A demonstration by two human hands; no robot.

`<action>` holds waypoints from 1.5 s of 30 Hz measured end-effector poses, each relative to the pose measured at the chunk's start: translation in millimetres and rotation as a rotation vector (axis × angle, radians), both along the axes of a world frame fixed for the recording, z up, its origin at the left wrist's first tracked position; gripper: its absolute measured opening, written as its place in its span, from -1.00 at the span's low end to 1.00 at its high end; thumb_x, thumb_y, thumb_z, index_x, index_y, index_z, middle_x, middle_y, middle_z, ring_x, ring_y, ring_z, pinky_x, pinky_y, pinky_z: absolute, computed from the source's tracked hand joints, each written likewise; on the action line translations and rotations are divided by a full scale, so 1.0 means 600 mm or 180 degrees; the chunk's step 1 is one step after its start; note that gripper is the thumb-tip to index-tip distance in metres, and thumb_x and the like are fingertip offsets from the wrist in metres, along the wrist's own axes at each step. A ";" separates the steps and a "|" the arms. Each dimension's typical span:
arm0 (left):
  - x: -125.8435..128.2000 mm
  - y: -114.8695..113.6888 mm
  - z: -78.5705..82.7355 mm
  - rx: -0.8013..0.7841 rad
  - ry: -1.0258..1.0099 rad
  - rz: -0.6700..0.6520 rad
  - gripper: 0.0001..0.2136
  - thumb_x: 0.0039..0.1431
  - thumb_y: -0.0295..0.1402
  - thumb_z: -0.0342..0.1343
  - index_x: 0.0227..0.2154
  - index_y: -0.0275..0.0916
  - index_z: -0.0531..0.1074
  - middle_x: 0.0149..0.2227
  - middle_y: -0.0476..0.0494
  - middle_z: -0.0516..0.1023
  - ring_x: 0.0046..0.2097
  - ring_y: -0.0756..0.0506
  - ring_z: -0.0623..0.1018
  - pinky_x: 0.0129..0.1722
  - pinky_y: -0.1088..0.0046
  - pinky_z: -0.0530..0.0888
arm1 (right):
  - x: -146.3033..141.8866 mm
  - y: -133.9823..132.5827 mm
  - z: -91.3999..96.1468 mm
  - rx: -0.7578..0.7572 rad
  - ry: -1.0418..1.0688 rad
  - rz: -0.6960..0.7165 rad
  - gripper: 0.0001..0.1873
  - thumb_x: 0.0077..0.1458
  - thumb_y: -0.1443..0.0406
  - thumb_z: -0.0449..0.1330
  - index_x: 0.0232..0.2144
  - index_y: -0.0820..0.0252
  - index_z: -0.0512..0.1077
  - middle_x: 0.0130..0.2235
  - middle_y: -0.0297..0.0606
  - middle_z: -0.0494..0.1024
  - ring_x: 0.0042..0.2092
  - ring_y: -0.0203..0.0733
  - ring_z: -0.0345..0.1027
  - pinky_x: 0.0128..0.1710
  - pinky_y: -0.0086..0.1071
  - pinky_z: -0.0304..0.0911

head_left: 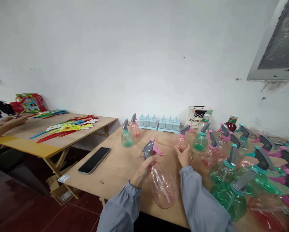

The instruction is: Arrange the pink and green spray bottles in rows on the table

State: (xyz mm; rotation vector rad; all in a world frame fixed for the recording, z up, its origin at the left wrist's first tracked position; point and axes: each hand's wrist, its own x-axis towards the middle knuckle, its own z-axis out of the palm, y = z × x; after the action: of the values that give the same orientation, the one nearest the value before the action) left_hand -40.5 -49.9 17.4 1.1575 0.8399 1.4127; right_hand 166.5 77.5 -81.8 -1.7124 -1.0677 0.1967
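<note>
My left hand (146,169) is closed round the neck of a large clear pink spray bottle (163,187). This bottle tilts over the table's front edge, its grey and pink spray head pointing up. My right hand (184,157) has its fingers round the lower body of a smaller-looking pink spray bottle (182,141), which stands upright farther back; part of its base is hidden by the fingers. Just right of that hand is a green spray bottle (200,141). To the left stand another green spray bottle (127,138) and a pink one (135,130).
Several more spray bottles (223,172) crowd the table's right side. A phone (94,160) lies at the left. Pale blue ice-pop moulds (169,124) and a printed bag (197,117) stand by the wall. Another person's hand (16,122) is at the left table (25,141).
</note>
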 end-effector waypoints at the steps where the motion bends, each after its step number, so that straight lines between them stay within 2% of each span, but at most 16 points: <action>1: 0.002 -0.001 -0.002 -0.0078 0.0020 -0.0004 -0.68 -0.28 -0.11 0.27 -0.48 -0.20 0.42 -0.44 -0.10 0.50 -0.44 -0.05 0.45 -0.48 0.42 0.34 | 0.001 0.000 0.000 0.0004 -0.0013 0.0008 0.14 -0.10 -0.22 0.24 0.29 0.46 0.11 0.25 0.39 0.32 0.27 0.43 0.20 0.20 0.11 0.06; 4: 0.006 -0.003 -0.006 0.0165 -0.0108 0.0086 -0.70 -0.21 -0.08 0.24 -0.50 -0.19 0.42 -0.48 -0.09 0.48 -0.43 -0.08 0.48 -0.46 0.40 0.39 | 0.003 0.001 -0.002 0.0018 -0.0044 0.0028 0.13 -0.10 -0.21 0.24 0.28 0.48 0.13 0.24 0.40 0.33 0.26 0.43 0.21 0.20 0.10 0.08; 7: -0.015 0.007 -0.003 0.0607 0.0023 0.0416 -0.72 -0.10 -0.05 0.22 -0.51 -0.18 0.44 -0.45 -0.11 0.52 -0.30 -0.16 0.56 -0.28 0.32 0.51 | 0.006 0.001 -0.003 0.0020 -0.0062 0.0040 0.12 -0.10 -0.20 0.24 0.28 0.48 0.12 0.25 0.42 0.31 0.27 0.42 0.21 0.20 0.09 0.09; 10: -0.083 0.033 0.002 0.0671 0.0825 0.0991 -0.71 -0.12 -0.07 0.30 -0.39 -0.16 0.53 -0.37 -0.12 0.57 -0.22 -0.21 0.57 -0.18 0.26 0.53 | 0.009 0.000 -0.005 0.0011 -0.0070 0.0089 0.13 -0.12 -0.19 0.26 0.27 0.50 0.12 0.25 0.42 0.31 0.28 0.41 0.22 0.19 0.06 0.11; 12: -0.146 0.055 0.000 0.0702 0.1304 0.1598 -0.66 -0.17 -0.12 0.34 -0.30 -0.16 0.56 -0.34 -0.09 0.58 -0.21 -0.21 0.57 -0.13 0.24 0.53 | 0.010 -0.003 -0.007 0.0012 -0.0068 0.0126 0.13 -0.14 -0.18 0.26 0.26 0.49 0.13 0.24 0.40 0.33 0.27 0.40 0.23 0.19 0.04 0.13; 16: -0.256 0.101 -0.025 0.0710 0.1915 0.2286 -0.56 -0.16 -0.21 0.32 -0.13 -0.18 0.54 -0.17 -0.13 0.61 -0.10 -0.23 0.58 0.01 0.19 0.48 | 0.009 -0.008 -0.009 0.0021 -0.0044 0.0186 0.13 -0.18 -0.20 0.25 0.25 0.45 0.15 0.22 0.36 0.36 0.24 0.41 0.27 0.16 0.05 0.15; 21: -0.308 0.143 -0.047 0.0409 0.1956 0.2744 -0.60 -0.06 -0.20 0.27 -0.14 -0.24 0.50 -0.16 -0.16 0.59 -0.02 -0.26 0.57 0.08 0.18 0.44 | 0.010 -0.009 -0.012 0.0036 -0.0029 0.0206 0.14 -0.21 -0.22 0.24 0.24 0.43 0.17 0.20 0.32 0.40 0.23 0.36 0.28 0.15 0.01 0.17; 24: -0.308 0.145 -0.050 0.0592 0.1978 0.3058 -0.49 -0.04 -0.12 0.30 -0.03 -0.24 0.43 -0.10 -0.18 0.56 0.04 -0.29 0.53 0.15 0.09 0.39 | 0.011 -0.008 -0.014 0.0044 -0.0025 0.0183 0.14 -0.21 -0.24 0.24 0.23 0.41 0.17 0.20 0.32 0.40 0.22 0.35 0.29 0.14 0.00 0.18; 27: -0.280 0.124 -0.065 0.1145 0.1572 0.4118 -0.43 0.09 -0.08 0.22 0.13 -0.18 0.29 0.12 -0.29 0.43 0.24 -0.36 0.37 0.24 -0.02 0.29 | 0.011 -0.006 -0.016 0.0067 -0.0025 0.0188 0.13 -0.22 -0.24 0.25 0.21 0.42 0.18 0.20 0.34 0.39 0.23 0.37 0.27 0.14 0.00 0.18; 29: -0.242 0.105 -0.077 0.1592 0.1333 0.4492 -0.49 0.16 -0.09 0.16 0.13 -0.14 0.27 0.16 -0.32 0.37 0.29 -0.38 0.30 0.27 -0.05 0.26 | 0.012 -0.005 -0.016 0.0097 -0.0025 0.0205 0.13 -0.23 -0.24 0.25 0.21 0.40 0.18 0.19 0.33 0.39 0.24 0.36 0.27 0.15 0.00 0.17; 30: -0.218 0.098 -0.080 0.1780 0.1347 0.4390 -0.50 0.15 -0.09 0.17 0.10 -0.15 0.28 0.15 -0.32 0.37 0.28 -0.39 0.32 0.27 -0.07 0.26 | 0.012 -0.005 -0.017 0.0109 -0.0018 0.0206 0.13 -0.23 -0.24 0.26 0.20 0.40 0.18 0.19 0.33 0.40 0.23 0.36 0.27 0.16 0.00 0.17; 32: -0.166 0.096 -0.074 0.2029 0.1639 0.3754 -0.45 0.10 -0.11 0.24 0.10 -0.21 0.29 0.13 -0.35 0.36 0.25 -0.39 0.36 0.27 -0.07 0.26 | 0.012 -0.004 -0.018 0.0137 0.0001 0.0192 0.13 -0.25 -0.24 0.27 0.20 0.39 0.18 0.18 0.33 0.40 0.22 0.36 0.28 0.16 0.02 0.16; 34: -0.121 0.115 -0.051 0.2079 0.1801 0.3216 -0.41 0.17 -0.16 0.21 0.19 -0.28 0.21 0.25 -0.44 0.25 0.33 -0.38 0.27 0.32 0.00 0.21 | 0.012 -0.005 -0.020 0.0176 0.0024 0.0173 0.12 -0.27 -0.24 0.28 0.17 0.38 0.18 0.17 0.34 0.40 0.21 0.37 0.29 0.16 0.03 0.16; 36: -0.097 0.150 -0.018 0.1729 0.1891 0.2986 -0.36 0.25 -0.23 0.14 0.28 -0.41 0.07 0.38 -0.58 0.01 0.43 -0.40 0.06 0.35 0.03 0.12 | 0.012 -0.008 -0.023 0.0233 0.0040 0.0177 0.10 -0.29 -0.24 0.30 0.14 0.36 0.19 0.15 0.33 0.42 0.20 0.36 0.30 0.15 0.03 0.18; 40: -0.109 0.229 0.035 0.0571 0.1851 0.3203 -0.26 0.23 -0.38 0.16 0.31 -0.59 -0.12 0.40 -0.83 -0.22 0.46 -0.50 -0.14 0.37 -0.07 -0.01 | 0.007 -0.020 -0.030 0.0338 0.0088 0.0213 0.06 -0.33 -0.25 0.32 0.07 0.31 0.22 0.10 0.28 0.45 0.15 0.34 0.33 0.10 0.03 0.23; 45: -0.145 0.259 0.031 -0.0019 0.1856 0.3471 -0.42 0.31 -0.48 -0.02 0.31 -0.48 -0.10 0.34 -0.78 0.07 0.39 -0.53 0.11 0.28 -0.26 0.00 | -0.008 -0.049 -0.038 0.0361 0.0218 0.0411 0.03 -0.35 -0.26 0.32 0.03 0.24 0.20 0.06 0.21 0.47 0.11 0.31 0.37 0.07 0.06 0.26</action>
State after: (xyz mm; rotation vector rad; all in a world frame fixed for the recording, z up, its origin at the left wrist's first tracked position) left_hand -127.3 105.3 35.9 1.1545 2.0978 1.9123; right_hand 161.5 48.2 -104.5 -1.5264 -1.1185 0.2698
